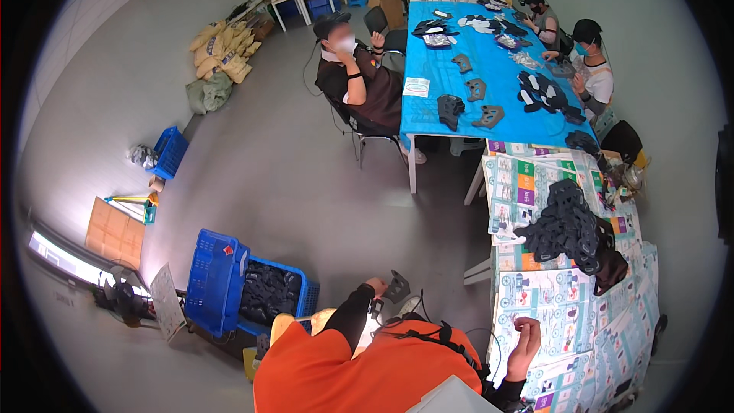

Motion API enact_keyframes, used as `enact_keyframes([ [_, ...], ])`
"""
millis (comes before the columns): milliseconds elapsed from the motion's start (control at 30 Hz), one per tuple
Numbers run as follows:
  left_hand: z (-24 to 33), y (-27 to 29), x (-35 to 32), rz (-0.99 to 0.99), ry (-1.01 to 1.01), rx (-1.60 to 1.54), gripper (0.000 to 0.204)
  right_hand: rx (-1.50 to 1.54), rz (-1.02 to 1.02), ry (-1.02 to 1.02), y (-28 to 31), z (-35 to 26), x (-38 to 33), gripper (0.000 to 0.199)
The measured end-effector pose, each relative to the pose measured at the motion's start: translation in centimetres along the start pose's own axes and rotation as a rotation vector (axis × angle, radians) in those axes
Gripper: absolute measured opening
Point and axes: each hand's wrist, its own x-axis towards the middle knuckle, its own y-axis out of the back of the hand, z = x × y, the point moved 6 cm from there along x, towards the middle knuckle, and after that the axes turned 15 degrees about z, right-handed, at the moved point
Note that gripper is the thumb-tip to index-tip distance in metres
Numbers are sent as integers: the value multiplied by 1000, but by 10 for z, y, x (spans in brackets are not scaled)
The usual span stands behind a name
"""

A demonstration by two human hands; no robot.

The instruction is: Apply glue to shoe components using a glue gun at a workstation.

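The left hand [376, 287] has its fingers closed on the edge of a flat, dark grey part [398, 287] with a cut-out shape, held out over the floor between a crate and a table. The right hand [523, 347] is bent at the fingers above the table's edge; whether it grips anything, I cannot tell.

Under the right hand, printed sheets [527, 291] cover the near table: white, with rows of small pictures, fine lettering and blocks of purple, orange and green. Farther along them lies a heap of dark parts [564, 218].

Just beside the person's left, on the floor, a blue crate [309, 300] full of dark parts and an upended blue crate [214, 283] take up the way.

Beyond the near table stands a long table with a blue cover [422, 122], bearing scattered grey parts [451, 111], dark gloves and a white card [417, 87] whose writing is too small to read. One seated person [355, 80] is at its left side, two people at its right. Yellowish sacks [225, 50] slump against the left wall.
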Motion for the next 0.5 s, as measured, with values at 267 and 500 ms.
enact_keyframes([
  [267, -7, -7, 8, 23, -76, 26, 33, -5, -64, 7, 0, 9, 2, 15],
  [500, -8, -8, 9, 16, -74, 88, 35, -49, -15, 33, 9, -16, 11, 6],
])
